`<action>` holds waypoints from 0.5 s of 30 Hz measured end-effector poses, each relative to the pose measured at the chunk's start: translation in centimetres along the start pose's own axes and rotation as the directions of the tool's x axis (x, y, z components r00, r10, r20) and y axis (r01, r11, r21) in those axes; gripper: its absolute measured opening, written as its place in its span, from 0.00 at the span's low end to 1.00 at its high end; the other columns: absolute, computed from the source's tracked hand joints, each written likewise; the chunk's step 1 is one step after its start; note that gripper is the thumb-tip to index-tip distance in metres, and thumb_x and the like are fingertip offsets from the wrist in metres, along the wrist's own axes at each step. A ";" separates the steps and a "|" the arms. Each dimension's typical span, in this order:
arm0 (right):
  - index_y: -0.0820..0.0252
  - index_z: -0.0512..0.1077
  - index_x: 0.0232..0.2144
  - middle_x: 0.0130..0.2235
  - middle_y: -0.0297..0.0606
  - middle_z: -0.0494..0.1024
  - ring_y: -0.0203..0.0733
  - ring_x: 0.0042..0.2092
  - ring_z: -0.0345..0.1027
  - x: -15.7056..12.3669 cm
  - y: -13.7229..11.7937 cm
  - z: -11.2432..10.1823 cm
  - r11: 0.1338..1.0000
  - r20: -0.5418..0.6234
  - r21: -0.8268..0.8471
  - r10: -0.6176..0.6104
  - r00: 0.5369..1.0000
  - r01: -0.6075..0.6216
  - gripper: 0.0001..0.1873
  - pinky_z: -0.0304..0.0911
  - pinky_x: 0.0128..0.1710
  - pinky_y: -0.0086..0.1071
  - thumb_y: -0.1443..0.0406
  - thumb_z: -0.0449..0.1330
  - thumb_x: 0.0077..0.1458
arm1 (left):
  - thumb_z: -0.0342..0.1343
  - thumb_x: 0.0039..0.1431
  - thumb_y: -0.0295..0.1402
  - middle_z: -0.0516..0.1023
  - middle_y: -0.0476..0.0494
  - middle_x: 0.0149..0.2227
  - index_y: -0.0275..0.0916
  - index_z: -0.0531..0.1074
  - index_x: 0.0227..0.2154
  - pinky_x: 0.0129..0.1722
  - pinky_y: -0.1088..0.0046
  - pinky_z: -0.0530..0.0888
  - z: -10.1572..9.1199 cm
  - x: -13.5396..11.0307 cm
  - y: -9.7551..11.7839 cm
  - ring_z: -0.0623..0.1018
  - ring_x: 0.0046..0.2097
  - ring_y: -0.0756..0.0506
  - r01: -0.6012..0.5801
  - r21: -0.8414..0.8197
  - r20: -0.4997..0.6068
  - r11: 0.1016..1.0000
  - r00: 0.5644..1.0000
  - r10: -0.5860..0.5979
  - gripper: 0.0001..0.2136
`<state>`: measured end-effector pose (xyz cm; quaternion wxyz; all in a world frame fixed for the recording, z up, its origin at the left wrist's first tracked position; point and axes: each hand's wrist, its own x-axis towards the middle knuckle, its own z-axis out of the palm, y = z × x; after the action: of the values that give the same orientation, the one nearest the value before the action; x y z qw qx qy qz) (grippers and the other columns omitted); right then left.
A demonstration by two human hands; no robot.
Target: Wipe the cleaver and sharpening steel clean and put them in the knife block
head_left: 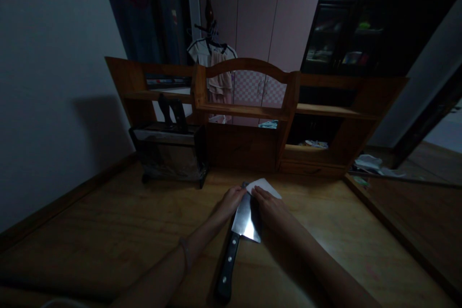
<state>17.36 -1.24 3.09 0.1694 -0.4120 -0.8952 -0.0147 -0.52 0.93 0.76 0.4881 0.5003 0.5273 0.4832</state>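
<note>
A kitchen knife with a broad blade (245, 219) lies on the wooden table, its black riveted handle (228, 269) pointing toward me. My left hand (233, 200) is closed at the blade's far end, thumb and fingers pinching its left edge. Pressed over the far part of the blade is a folded white cloth or paper (267, 187). My right hand (269, 206) is closed on that white piece, fingertips on its left corner. The blade's tip is mostly hidden under the white piece and my fingers.
A knife block (169, 154) with two black-handled tools in it stands at the back left. Behind the table rises a wooden shelf (249, 111). A raised wooden edge (393, 240) runs along the right, and a white wall (54, 82) is on the left.
</note>
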 end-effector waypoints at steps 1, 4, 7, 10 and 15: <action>0.70 0.62 0.61 0.61 0.54 0.64 0.51 0.61 0.60 0.0 0.0 0.0 1.000 0.000 -0.002 -0.003 1.000 0.003 0.31 0.61 0.59 0.43 0.79 0.48 0.54 | 0.55 0.46 0.46 0.74 0.45 0.30 0.35 0.73 0.28 0.35 0.72 0.65 0.0 0.0 0.0 0.73 0.34 0.45 0.000 -0.001 -0.002 1.000 1.000 0.000 0.17; 0.72 0.62 0.61 0.61 0.55 0.64 0.52 0.61 0.61 0.0 -0.2 -0.3 1.000 0.007 -0.018 -0.005 1.000 0.005 0.31 0.61 0.59 0.42 0.79 0.48 0.54 | 0.55 0.47 0.46 0.75 0.44 0.31 0.34 0.73 0.30 0.36 0.72 0.65 0.0 0.0 -0.1 0.73 0.36 0.44 0.002 -0.007 -0.005 1.000 1.000 -0.002 0.17; 0.71 0.62 0.61 0.61 0.54 0.64 0.51 0.61 0.61 0.1 -0.3 -0.4 1.000 0.010 -0.018 0.001 1.000 0.000 0.32 0.61 0.59 0.41 0.79 0.48 0.53 | 0.54 0.48 0.45 0.76 0.44 0.32 0.34 0.74 0.32 0.35 0.72 0.66 0.1 0.0 -0.2 0.74 0.35 0.44 0.005 -0.022 0.012 1.000 1.000 -0.005 0.17; 0.72 0.62 0.60 0.61 0.55 0.64 0.51 0.61 0.60 0.1 -0.2 0.0 0.999 0.019 -0.029 0.031 0.999 -0.031 0.33 0.61 0.59 0.41 0.80 0.48 0.51 | 0.54 0.48 0.44 0.76 0.44 0.32 0.35 0.74 0.31 0.34 0.72 0.66 0.1 0.1 -0.3 0.74 0.35 0.44 0.005 -0.030 0.022 1.000 1.000 -0.004 0.16; 0.70 0.63 0.59 0.61 0.55 0.65 0.51 0.62 0.59 0.1 0.6 1.0 0.997 -0.014 -0.003 0.075 0.997 -0.075 0.32 0.60 0.60 0.41 0.81 0.48 0.51 | 0.54 0.48 0.44 0.75 0.44 0.31 0.35 0.73 0.30 0.34 0.72 0.66 0.2 0.5 -0.8 0.73 0.34 0.45 -0.002 -0.031 0.022 1.000 1.000 0.003 0.16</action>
<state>17.47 -0.62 2.06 0.1754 -0.4454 -0.8779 -0.0130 -0.42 1.38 -0.06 0.5011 0.4987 0.5135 0.4863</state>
